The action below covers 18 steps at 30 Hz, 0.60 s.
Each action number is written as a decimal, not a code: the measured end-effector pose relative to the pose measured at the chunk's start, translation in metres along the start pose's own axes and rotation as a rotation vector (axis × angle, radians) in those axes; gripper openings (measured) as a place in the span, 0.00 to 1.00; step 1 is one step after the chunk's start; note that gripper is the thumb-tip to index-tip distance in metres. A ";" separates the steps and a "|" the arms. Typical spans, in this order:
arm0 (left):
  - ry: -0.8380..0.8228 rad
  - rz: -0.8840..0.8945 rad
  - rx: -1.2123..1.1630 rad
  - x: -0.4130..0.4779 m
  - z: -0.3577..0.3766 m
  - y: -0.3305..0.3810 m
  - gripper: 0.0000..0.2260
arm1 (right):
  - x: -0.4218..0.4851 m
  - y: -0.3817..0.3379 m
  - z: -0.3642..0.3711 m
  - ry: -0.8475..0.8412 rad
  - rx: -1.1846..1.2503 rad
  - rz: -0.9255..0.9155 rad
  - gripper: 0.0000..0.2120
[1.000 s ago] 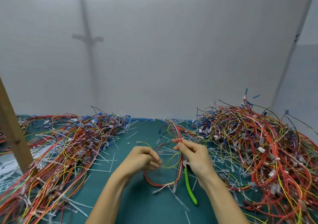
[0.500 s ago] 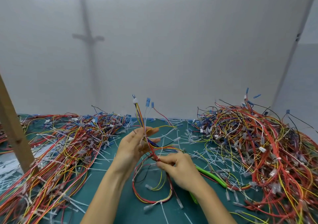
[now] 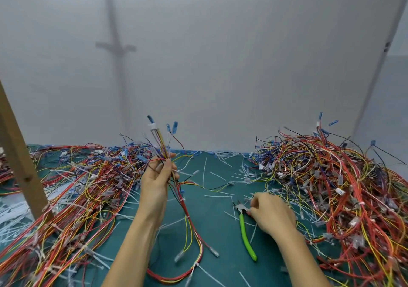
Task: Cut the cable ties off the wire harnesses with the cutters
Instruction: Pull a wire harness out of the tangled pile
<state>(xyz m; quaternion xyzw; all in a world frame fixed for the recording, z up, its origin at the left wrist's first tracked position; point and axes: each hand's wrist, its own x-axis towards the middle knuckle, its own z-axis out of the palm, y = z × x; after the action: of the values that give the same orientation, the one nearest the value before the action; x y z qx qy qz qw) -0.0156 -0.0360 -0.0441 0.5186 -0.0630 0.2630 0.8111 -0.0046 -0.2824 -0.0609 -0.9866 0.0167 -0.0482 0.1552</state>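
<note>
1. Head view: the left hand (image 3: 157, 177) holds one wire harness (image 3: 162, 142) upright above the desk (image 3: 220, 264), fingers clenched round its wires.
2. The right hand (image 3: 272, 215) has left the harness and now sits at the head of the green-handled cutters (image 3: 245, 231), which lie on the desk. Whether its curled fingers are grasping them cannot be told.
3. Judgement: tool pickup is starting, and cutting follows.

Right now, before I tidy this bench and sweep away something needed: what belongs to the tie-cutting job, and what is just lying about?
In the job:
wire harness, gripped by the left hand
green-handled cutters on the green mat, right hand at their head
left harness pile
right harness pile

Lying about:
snipped white ties strewn over the mat
wooden post
</note>
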 end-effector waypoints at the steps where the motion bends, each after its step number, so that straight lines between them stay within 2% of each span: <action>1: -0.024 0.037 0.071 -0.001 0.000 -0.001 0.06 | 0.000 0.000 0.004 -0.029 -0.040 -0.002 0.07; 3: -0.064 0.097 0.185 -0.004 0.002 -0.003 0.06 | 0.002 -0.002 0.008 -0.036 -0.115 -0.007 0.07; 6: -0.071 0.130 0.235 -0.008 0.009 -0.005 0.03 | 0.004 -0.002 0.009 -0.066 -0.171 -0.030 0.06; 10: -0.012 0.076 0.197 -0.009 0.014 -0.004 0.04 | 0.002 0.000 0.006 -0.224 -0.173 -0.083 0.11; 13: -0.019 0.044 0.199 -0.011 0.015 -0.003 0.05 | 0.001 -0.002 0.003 -0.265 -0.120 -0.097 0.15; 16: -0.067 0.024 0.217 -0.011 0.017 -0.004 0.07 | 0.002 -0.003 0.002 -0.224 0.024 -0.139 0.16; 18: -0.092 0.007 0.206 -0.011 0.017 -0.006 0.07 | 0.004 -0.006 0.001 -0.090 0.100 -0.187 0.15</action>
<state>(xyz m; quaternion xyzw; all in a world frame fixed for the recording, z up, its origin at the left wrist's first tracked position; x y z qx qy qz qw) -0.0195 -0.0572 -0.0452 0.6107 -0.0745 0.2468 0.7487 -0.0005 -0.2765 -0.0597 -0.9760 -0.0847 -0.0189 0.1997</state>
